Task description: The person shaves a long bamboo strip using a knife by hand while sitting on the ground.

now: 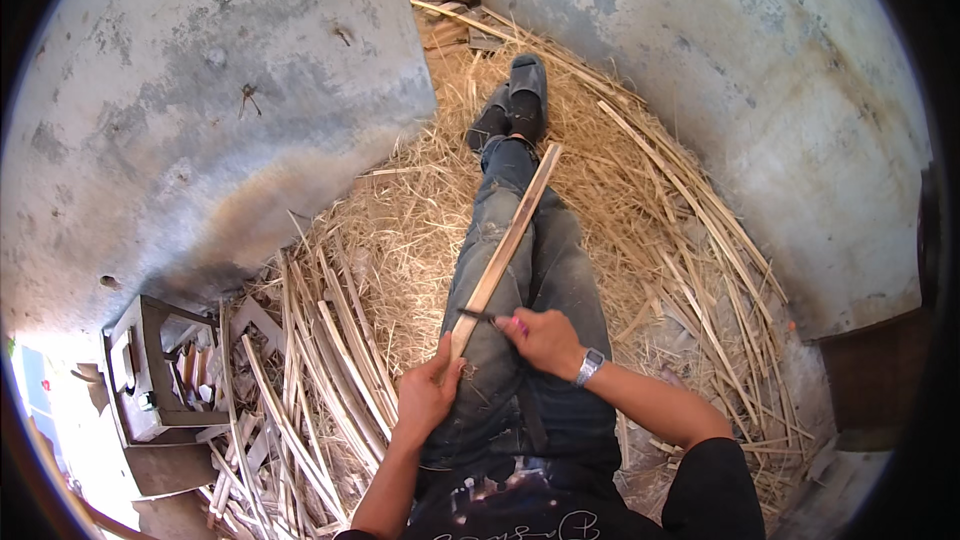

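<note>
The left hand (430, 397) is gripping the near end of a wooden strip (508, 243) between thumb and fingers, and the strip is stretching lengthwise over the outstretched legs (570, 265). The right hand (545, 342) is closing its fingers round a dark narrow tool (476, 316) — it is crossing the strip just beyond the left hand.

The strip (508, 248) lies over the legs (567, 275), slats (353, 365) leftward

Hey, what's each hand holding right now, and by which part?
The left hand holds the wooden strip by its near end; the right hand grips a dark-bladed tool by its handle end, which is mostly hidden.
</note>
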A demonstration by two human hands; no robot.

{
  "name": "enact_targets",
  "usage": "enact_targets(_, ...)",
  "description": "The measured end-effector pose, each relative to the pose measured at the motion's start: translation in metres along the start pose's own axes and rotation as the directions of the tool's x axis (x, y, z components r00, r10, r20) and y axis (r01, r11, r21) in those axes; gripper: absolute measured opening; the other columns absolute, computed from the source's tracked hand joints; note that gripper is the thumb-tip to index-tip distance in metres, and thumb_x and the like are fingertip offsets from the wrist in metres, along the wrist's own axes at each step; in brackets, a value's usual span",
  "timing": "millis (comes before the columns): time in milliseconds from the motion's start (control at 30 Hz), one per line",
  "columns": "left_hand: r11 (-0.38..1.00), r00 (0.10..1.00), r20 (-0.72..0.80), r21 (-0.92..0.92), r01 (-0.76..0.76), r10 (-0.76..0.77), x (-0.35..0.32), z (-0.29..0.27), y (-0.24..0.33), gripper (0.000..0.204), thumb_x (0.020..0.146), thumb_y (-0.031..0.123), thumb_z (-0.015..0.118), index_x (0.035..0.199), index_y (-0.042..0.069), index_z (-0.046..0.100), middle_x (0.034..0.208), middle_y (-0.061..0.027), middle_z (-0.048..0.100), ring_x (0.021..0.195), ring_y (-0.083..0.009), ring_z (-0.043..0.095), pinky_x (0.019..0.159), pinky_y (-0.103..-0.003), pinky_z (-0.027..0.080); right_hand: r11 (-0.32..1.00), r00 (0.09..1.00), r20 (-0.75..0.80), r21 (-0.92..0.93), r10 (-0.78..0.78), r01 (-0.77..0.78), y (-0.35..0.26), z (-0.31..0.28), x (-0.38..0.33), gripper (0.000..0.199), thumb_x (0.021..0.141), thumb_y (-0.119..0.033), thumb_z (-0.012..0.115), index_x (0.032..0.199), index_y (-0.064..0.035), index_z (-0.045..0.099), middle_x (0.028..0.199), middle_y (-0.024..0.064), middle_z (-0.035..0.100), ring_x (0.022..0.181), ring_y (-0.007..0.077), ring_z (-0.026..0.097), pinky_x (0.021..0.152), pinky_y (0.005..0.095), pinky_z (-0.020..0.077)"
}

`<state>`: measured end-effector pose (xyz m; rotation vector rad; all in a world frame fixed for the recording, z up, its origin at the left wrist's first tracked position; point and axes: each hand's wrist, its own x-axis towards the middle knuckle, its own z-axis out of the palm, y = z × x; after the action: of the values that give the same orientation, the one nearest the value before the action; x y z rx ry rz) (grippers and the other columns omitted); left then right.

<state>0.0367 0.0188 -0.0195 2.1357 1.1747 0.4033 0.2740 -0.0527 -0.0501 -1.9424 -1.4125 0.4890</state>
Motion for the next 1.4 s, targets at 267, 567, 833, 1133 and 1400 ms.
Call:
enact_targets(267,0.848,0.973,0.194,-0.487,0.207,-0.126,0.007,0.012,-0.026,0.047,0.107,0.029,0.068,0.144,0.0,0.063,0.128,-0.0183,0.075,0.102,-0.0168,0.074,0.092,-0.03,0.056,0.983,0.941,-0.297,0.123,0.164,-0.133,0.029,-0.014,0.044,0.045,0.103,-0.041,0.066,0.074,-0.0068,0.061,0.063,0.0227,0.059,0.06,0.0452,0.063,0.054,0.0525,0.0464)
enact_targets(567,0.731,0.906,0.355,-0.552,0.401,-0.229,0.012,0.0,-0.024,0.046,0.109,0.03,0.064,0.145,0.0,0.063,0.071,0.0087,0.047,0.066,-0.0027,0.043,0.06,-0.023,0.037,1.0,0.985,-0.171,0.015,-0.012,0.015,0.008,0.002,0.023,0.047,0.104,-0.043,0.065,0.076,-0.0063,0.062,0.065,0.0226,0.061,0.061,0.0449,0.064,0.053,0.0517,0.046)
enact_targets(833,0.619,0.838,0.484,-0.585,0.523,-0.251,0.017,-0.01,-0.026,0.048,0.112,0.029,0.06,0.151,0.002,0.057,0.069,0.0096,0.043,0.06,-0.0024,0.038,0.055,-0.022,0.032,0.998,0.981,-0.184,-0.043,-0.056,0.049,0.006,0.003,0.02,0.049,0.104,-0.049,0.063,0.076,-0.0093,0.063,0.062,0.0172,0.064,0.058,0.0414,0.065,0.05,0.0504,0.0476)
enact_targets(1133,0.492,0.779,0.604,-0.634,0.596,-0.166,-0.006,-0.019,-0.054,0.037,0.115,0.039,0.051,0.089,0.013,0.054,0.062,0.0058,0.04,0.049,-0.0055,0.032,0.045,-0.025,0.025,0.989,0.902,-0.427,-0.093,0.064,-0.115,0.066,-0.05,0.125,0.049,0.105,-0.048,0.061,0.077,-0.0075,0.063,0.064,0.0211,0.064,0.061,0.045,0.064,0.053,0.0525,0.0472)
enact_targets(1400,0.338,0.68,0.705,-0.601,0.724,-0.204,-0.037,-0.041,-0.066,0.04,0.115,0.04,0.049,0.083,0.016,0.048,0.06,0.0063,0.033,0.046,-0.0057,0.027,0.041,-0.025,0.02,0.97,0.967,-0.135,-0.143,-0.218,0.199,0.018,-0.018,0.075,0.051,0.104,-0.049,0.062,0.075,-0.0072,0.062,0.061,0.0191,0.061,0.057,0.0426,0.063,0.051,0.0517,0.0468)
